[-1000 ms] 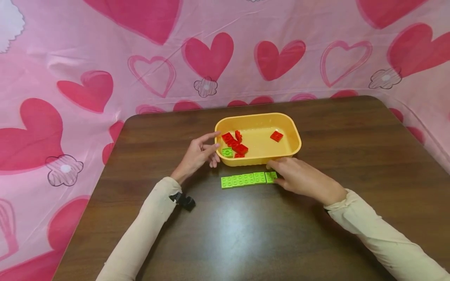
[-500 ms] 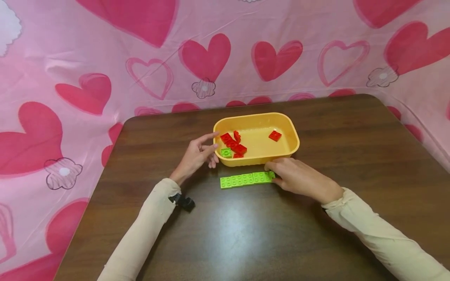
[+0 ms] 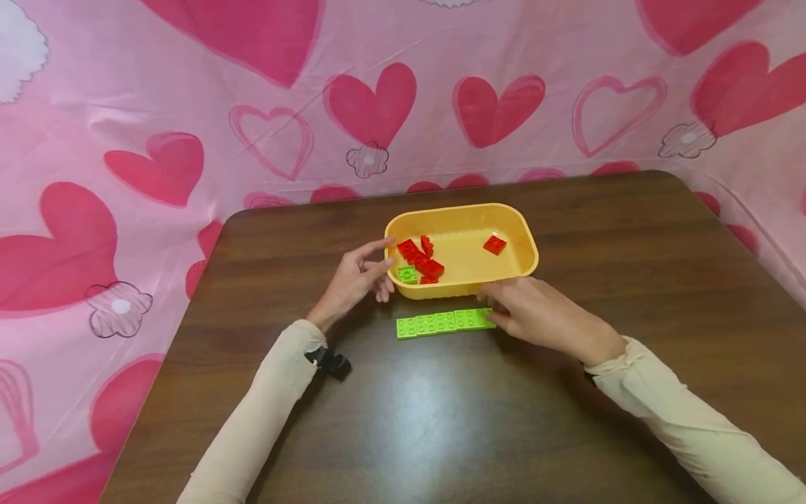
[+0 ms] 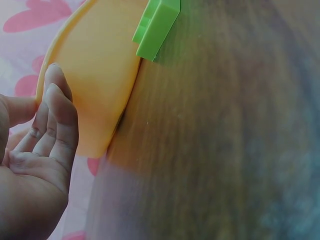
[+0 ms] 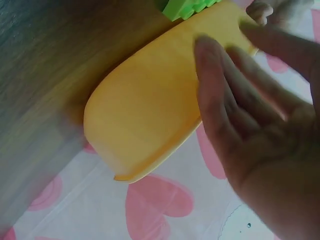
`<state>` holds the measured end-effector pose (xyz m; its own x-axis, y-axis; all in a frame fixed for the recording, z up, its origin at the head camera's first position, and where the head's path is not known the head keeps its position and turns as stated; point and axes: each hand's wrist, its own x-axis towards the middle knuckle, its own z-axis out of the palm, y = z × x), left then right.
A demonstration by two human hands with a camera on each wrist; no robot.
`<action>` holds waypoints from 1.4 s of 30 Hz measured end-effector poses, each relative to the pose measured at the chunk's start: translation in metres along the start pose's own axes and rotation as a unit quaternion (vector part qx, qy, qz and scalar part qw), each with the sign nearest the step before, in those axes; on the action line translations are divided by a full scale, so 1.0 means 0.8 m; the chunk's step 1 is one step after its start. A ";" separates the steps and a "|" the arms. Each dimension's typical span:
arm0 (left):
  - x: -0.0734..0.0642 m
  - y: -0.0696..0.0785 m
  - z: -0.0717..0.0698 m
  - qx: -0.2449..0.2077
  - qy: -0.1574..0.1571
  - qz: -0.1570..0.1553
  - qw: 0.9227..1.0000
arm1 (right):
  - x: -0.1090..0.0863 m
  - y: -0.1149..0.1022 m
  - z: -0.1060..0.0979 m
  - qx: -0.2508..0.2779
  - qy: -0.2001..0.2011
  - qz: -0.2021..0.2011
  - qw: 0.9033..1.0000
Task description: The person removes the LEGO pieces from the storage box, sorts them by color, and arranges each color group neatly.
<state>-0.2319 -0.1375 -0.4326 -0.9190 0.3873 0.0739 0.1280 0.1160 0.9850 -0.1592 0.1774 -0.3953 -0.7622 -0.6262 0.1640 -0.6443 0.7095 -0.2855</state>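
Nearest, two pale sleeves (image 3: 252, 413) are reaching in over the brown table (image 3: 403, 434), whose top is catching a soft glare. A black device (image 3: 334, 364) is sitting at the left wrist.

Beyond the glare, a row of green bricks (image 3: 434, 323) is lying studs up on the table, running left to right just in front of the tub (image 3: 453, 288). The right hand (image 3: 544, 315) is hovering at the row's right end, its fingers partly covering it from above; in the right wrist view the fingers are stretching loosely and grasping nothing.

The left hand (image 3: 352, 280) is resting against the tub's left end, its index finger and thumb extending to the rim, relaxed rather than clenched.

Inside the yellow tub, a green brick (image 3: 407, 274) is lying in the near left corner, and several red bricks (image 3: 431, 268) are clustering just beside it. A lone red brick (image 3: 495, 244) is lying well apart, towards the right end.

Farthest off, a pink cloth (image 3: 497, 42) with hearts is hanging behind the table.
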 end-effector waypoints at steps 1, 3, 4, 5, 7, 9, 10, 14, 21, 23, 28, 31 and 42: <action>0.000 -0.001 0.000 -0.001 -0.001 0.000 1.000 | 0.001 0.000 -0.001 -0.001 0.013 0.005 1.000; -0.001 -0.002 -0.001 -0.003 0.000 0.000 1.000 | 0.002 0.001 -0.003 -0.009 0.043 0.015 0.999; -0.002 -0.002 -0.001 -0.003 0.001 -0.001 1.000 | 0.004 0.001 -0.004 -0.010 0.057 0.021 0.998; -0.003 -0.002 -0.001 -0.004 0.003 -0.001 1.000 | 0.005 0.001 -0.005 -0.012 0.072 0.022 0.997; -0.004 -0.002 -0.001 -0.004 0.008 -0.005 1.000 | 0.008 0.001 -0.005 -0.016 0.100 0.019 0.995; -0.006 -0.002 -0.002 -0.006 0.013 -0.009 1.000 | 0.010 0.001 -0.006 -0.014 0.120 0.011 0.993; -0.006 -0.001 -0.002 -0.006 0.014 -0.009 1.000 | 0.012 0.000 -0.006 -0.012 0.127 0.006 0.992; -0.007 -0.001 -0.001 -0.011 0.016 -0.008 1.000 | 0.024 -0.001 -0.006 0.005 0.130 -0.023 0.991; -0.005 0.000 0.000 -0.017 0.008 0.001 1.000 | 0.060 -0.005 0.000 0.068 0.112 -0.048 0.990; -0.003 -0.001 0.001 -0.017 0.005 0.006 1.000 | 0.072 -0.005 0.003 0.085 0.105 -0.041 0.990; 0.000 -0.001 0.001 -0.019 0.000 0.004 1.000 | 0.103 -0.004 0.008 0.120 0.050 -0.013 0.991; 0.000 -0.001 0.001 -0.019 0.002 0.001 1.000 | 0.120 -0.003 0.010 0.130 0.015 -0.004 0.991; -0.001 -0.001 0.003 -0.028 0.002 0.012 1.000 | 0.166 -0.002 0.030 0.130 -0.063 -0.031 0.989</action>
<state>-0.2304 -0.1362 -0.4341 -0.9176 0.3850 0.0985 0.1293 0.0548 0.9901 -0.2582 0.0854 -0.3959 -0.6976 -0.7126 0.0737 -0.6386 0.5719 -0.5148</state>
